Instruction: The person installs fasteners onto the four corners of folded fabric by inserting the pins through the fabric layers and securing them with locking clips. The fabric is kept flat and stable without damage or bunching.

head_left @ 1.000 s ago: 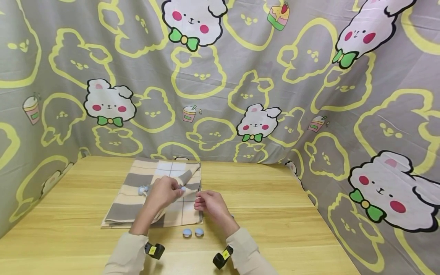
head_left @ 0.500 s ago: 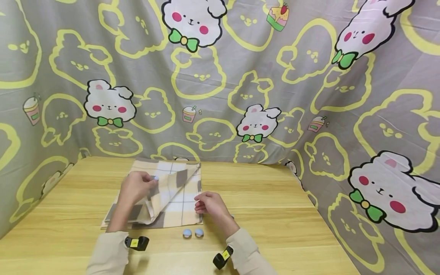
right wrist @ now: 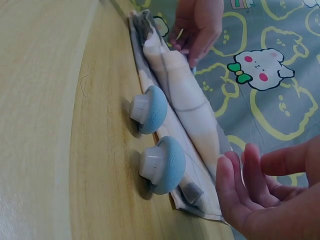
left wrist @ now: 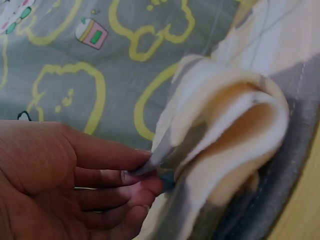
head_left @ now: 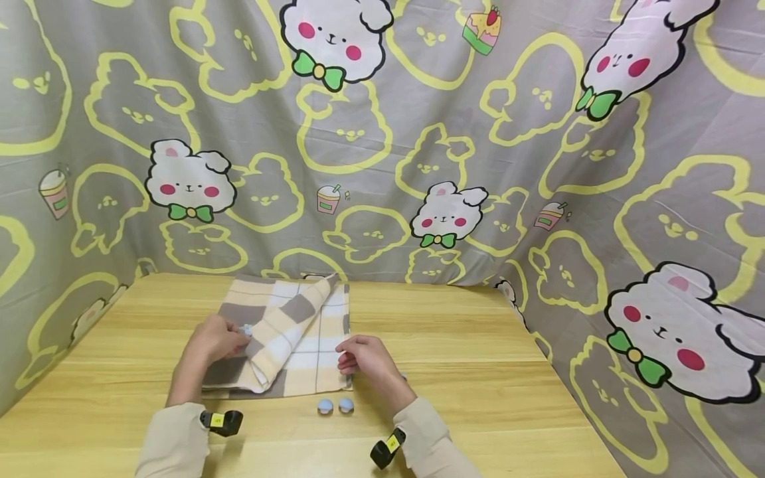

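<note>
A checked cloth (head_left: pixel 323 352) in beige, grey and white lies folded on the table, its upper layer turned back diagonally. My left hand (head_left: pixel 212 342) pinches a grey edge of that cloth (left wrist: pixel 220 135) between thumb and index finger. A blue knob-like piece (left wrist: pixel 167 181) shows behind its fingertips; in the head view, blue pieces (head_left: pixel 247 328) sit by the same fingers, too small to tell apart. My right hand (head_left: pixel 370 358) stays beside the cloth's right edge, fingers loosely bent and holding nothing. Two mushroom-shaped pieces (right wrist: pixel 162 165) with blue caps and white stems stand near the front edge.
The wooden table (head_left: pixel 466 398) extends to the right and in front of the cloth. Another blue bit (head_left: pixel 404 376) peeks out by the right wrist. A grey curtain (head_left: pixel 370 166) with cartoon prints encloses the back and sides.
My left hand has moved left and a little toward me, drawing the cloth's upper layer back so that more of the lower layer shows. The right hand has hardly moved.
</note>
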Demonstrator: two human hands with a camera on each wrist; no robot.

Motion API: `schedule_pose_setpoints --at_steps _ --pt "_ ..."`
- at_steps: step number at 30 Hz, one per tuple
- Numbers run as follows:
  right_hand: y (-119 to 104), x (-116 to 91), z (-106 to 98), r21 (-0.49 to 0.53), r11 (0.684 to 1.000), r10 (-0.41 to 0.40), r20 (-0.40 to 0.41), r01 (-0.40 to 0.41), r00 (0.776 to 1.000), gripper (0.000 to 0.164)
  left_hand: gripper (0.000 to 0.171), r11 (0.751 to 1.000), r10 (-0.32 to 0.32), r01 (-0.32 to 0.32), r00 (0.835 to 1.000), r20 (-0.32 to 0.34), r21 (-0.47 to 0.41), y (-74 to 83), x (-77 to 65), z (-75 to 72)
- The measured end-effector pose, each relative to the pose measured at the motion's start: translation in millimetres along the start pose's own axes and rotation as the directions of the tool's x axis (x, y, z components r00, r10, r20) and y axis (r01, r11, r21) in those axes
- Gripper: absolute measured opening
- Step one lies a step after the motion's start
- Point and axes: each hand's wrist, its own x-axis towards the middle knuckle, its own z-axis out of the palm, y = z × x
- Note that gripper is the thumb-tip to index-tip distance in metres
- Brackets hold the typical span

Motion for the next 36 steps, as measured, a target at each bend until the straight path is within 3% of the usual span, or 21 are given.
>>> schedule_pose_setpoints --at_steps 5,14,25,31,36 --pt "0 0 0 -0.013 1.000 0.002 0.002 -0.002 1.000 0.028 0.019 1.000 -0.009 0.009 1.000 0.026 -0.011 -2.3 2.2 4.2" --pt "1 0 0 -0.006 1.000 0.005 0.007 -0.005 1.000 0.027 0.020 0.998 0.039 -0.037 0.999 0.038 -0.044 1.2 4.0 10.7" --pt "2 -1 0 -0.007 1.000 0.002 0.004 -0.002 1.000 0.025 0.018 0.997 0.030 -0.026 0.998 0.054 -0.066 1.8 2.2 13.0" --pt "1 -1 0 -0.030 1.000 0.000 -0.010 0.000 1.000 0.024 0.022 0.999 0.018 -0.018 1.000 -0.004 -0.026 13.5 -3.1 0.8" --pt "-4 -4 -5 -0.217 0.976 -0.024 0.001 0.023 1.000 0.020 0.024 0.995 0.099 -0.098 0.990 -0.105 0.021 31.9 -6.5 -1.7"
